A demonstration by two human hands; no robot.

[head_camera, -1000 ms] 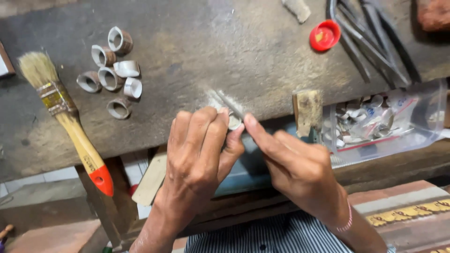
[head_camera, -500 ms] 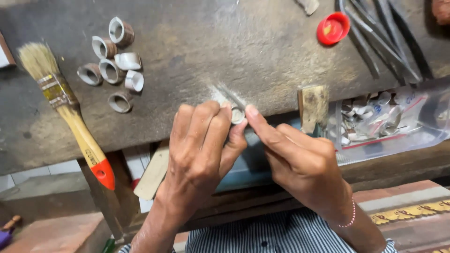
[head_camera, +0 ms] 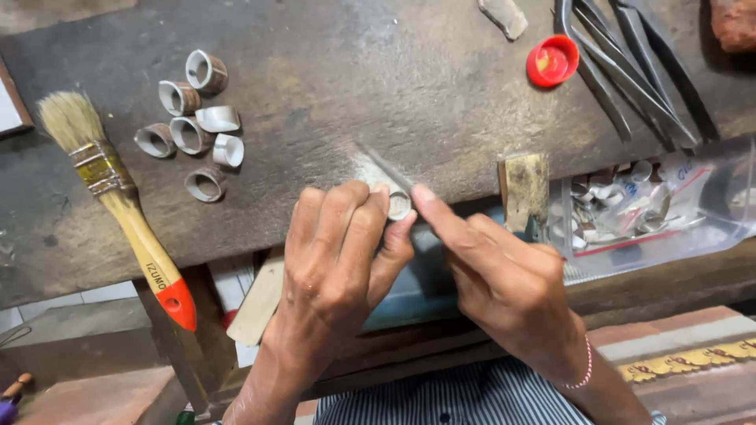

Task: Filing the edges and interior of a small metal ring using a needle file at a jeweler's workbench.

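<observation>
My left hand [head_camera: 339,260] pinches a small silvery metal ring [head_camera: 399,206] between thumb and fingers at the front edge of the dark workbench [head_camera: 331,94]. My right hand [head_camera: 504,283] meets it from the right, index finger stretched onto a thin metal file [head_camera: 386,167] that runs across the ring and up to the left. Pale filing dust lies on the bench just above the ring. Most of the file's handle is hidden under my right hand.
Several short metal rings [head_camera: 193,122] lie at the bench's left, beside a paintbrush [head_camera: 118,205] with an orange-tipped handle. A red cap [head_camera: 551,60] and dark pliers [head_camera: 630,71] lie top right. A clear bag of metal pieces [head_camera: 646,205] and a wooden peg [head_camera: 524,189] sit right.
Both hands stay at the bench edge on the ring; the right index finger and file have shifted slightly along it in a filing stroke.
</observation>
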